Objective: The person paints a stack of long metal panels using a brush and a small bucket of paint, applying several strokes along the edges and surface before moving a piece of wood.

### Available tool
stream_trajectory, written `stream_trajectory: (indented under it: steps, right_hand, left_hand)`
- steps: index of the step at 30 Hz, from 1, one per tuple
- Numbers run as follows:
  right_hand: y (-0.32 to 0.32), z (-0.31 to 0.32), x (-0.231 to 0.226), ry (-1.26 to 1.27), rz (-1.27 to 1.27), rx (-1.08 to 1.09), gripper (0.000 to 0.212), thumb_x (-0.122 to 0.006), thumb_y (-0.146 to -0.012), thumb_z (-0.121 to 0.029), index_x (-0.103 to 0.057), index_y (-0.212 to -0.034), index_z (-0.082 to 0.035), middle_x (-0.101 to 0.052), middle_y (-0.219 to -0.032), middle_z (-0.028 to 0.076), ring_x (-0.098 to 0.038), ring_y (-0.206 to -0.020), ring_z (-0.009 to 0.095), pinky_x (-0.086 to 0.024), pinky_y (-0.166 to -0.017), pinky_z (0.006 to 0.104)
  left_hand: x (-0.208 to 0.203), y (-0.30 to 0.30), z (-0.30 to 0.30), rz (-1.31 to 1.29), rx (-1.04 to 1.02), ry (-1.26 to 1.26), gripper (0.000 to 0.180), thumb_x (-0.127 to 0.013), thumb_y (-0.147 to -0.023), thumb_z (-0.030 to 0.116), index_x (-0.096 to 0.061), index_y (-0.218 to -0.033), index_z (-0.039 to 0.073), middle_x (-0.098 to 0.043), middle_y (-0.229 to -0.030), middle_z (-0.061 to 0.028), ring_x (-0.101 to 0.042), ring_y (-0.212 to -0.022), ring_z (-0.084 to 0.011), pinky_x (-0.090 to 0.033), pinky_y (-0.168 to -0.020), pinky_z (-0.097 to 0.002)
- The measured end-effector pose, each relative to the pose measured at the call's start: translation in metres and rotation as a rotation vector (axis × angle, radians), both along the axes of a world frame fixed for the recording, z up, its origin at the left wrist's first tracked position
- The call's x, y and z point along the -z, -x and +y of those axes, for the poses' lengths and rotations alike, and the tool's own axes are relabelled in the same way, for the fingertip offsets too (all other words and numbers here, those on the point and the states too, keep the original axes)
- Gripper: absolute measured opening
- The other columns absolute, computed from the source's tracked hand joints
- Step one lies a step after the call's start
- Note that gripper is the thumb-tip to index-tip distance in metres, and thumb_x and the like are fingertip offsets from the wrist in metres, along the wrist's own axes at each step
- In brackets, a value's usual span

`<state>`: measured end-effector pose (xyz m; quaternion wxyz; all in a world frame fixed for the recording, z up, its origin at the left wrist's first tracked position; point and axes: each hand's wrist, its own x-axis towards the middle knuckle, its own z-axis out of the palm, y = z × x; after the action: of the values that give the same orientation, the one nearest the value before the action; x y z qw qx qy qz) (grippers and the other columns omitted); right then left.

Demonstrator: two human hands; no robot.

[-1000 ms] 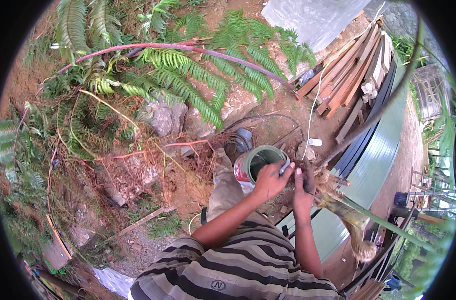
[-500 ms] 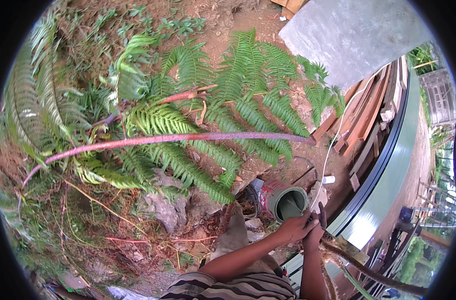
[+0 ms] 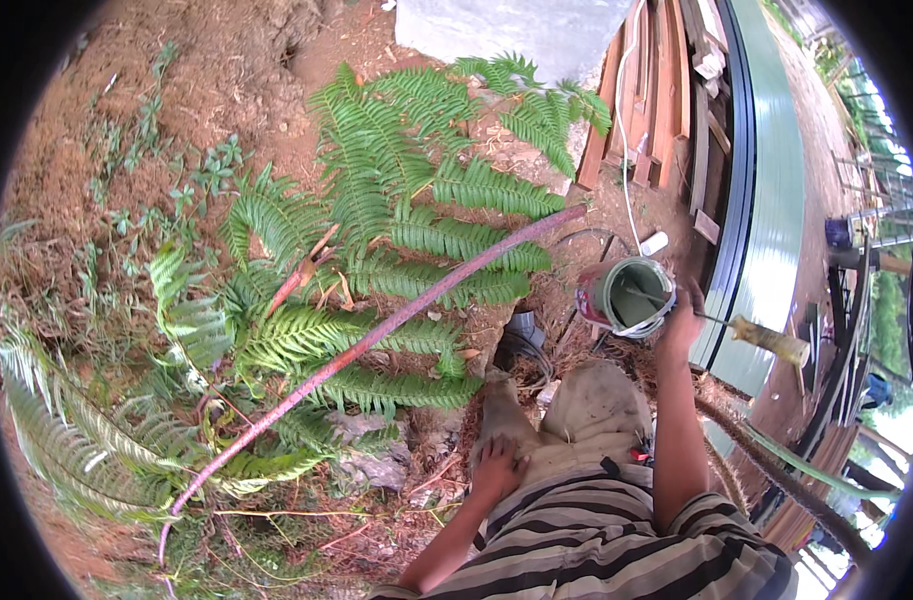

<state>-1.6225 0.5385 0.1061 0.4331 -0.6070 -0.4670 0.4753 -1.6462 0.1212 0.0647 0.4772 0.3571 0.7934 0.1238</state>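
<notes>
My left hand lies on my left thigh with its fingers spread, holding nothing. At the right side of a paint bucket, my right hand is closed around a thin rod. A pale yellowish cylinder is on the rod's outer end, right of the hand. Toward the left, a slim stick-like part dips into the bucket and seems to line up with the rod; the hand hides the join. Grey-green liquid shows inside the bucket.
A fern with a long reddish stem arches across the left and middle. Beyond the bucket lie reddish planks, dark bars and long green metal sheets. A grey slab is at the top. A brown hairy stem crosses the lower right.
My left hand has left the bucket area, where both hands were together, and now rests on my thigh. My right hand stays beside the bucket. The view has turned, shifting the scene.
</notes>
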Motion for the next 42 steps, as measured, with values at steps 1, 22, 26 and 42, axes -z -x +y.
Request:
stream_trajectory:
  steps: [1,22,26,42]
  right_hand:
    - [0.013,0.008,-0.008,-0.014,0.025,0.049,0.040,-0.056,-0.087,-0.006,-0.052,-0.126,0.001,-0.061,-0.105,0.012,-0.062,-0.092,0.020,-0.051,-0.079,0.0299]
    - [0.001,0.192,0.129,0.165,-0.017,0.707,0.039,-0.065,-0.081,-0.012,-0.057,-0.114,0.005,-0.062,-0.111,0.015,-0.064,-0.093,0.028,-0.055,-0.078,0.0431]
    - [-0.010,0.195,0.116,0.330,0.201,0.810,0.059,-0.079,-0.073,-0.017,-0.057,-0.128,-0.010,-0.064,-0.120,0.009,-0.063,-0.106,0.023,-0.053,-0.088,0.0381]
    - [-0.095,0.202,0.170,0.329,-0.516,0.489,0.029,-0.061,-0.086,-0.013,-0.065,-0.115,-0.007,-0.066,-0.108,0.011,-0.066,-0.093,0.026,-0.058,-0.077,0.0398]
  left_hand:
    - [-0.004,0.002,-0.007,-0.033,-0.056,-0.044,0.050,-0.053,-0.092,0.038,-0.051,-0.135,0.011,-0.049,-0.138,-0.0179,-0.040,-0.132,-0.0363,-0.035,-0.108,-0.0436]
    - [0.019,0.179,0.183,-0.903,-2.066,-0.331,0.035,-0.061,-0.094,0.030,-0.056,-0.118,0.006,-0.062,-0.115,-0.0098,-0.059,-0.108,-0.0232,-0.049,-0.095,-0.0398]
    - [0.043,0.203,0.170,-0.807,-2.077,-0.529,0.038,-0.061,-0.093,0.025,-0.054,-0.123,0.004,-0.059,-0.122,-0.0114,-0.055,-0.116,-0.0241,-0.046,-0.103,-0.0394]
    - [0.015,0.241,0.188,-0.899,-2.098,-0.835,0.022,-0.064,-0.084,0.009,-0.062,-0.103,-0.001,-0.067,-0.107,-0.0126,-0.063,-0.104,-0.0251,-0.052,-0.094,-0.0352]
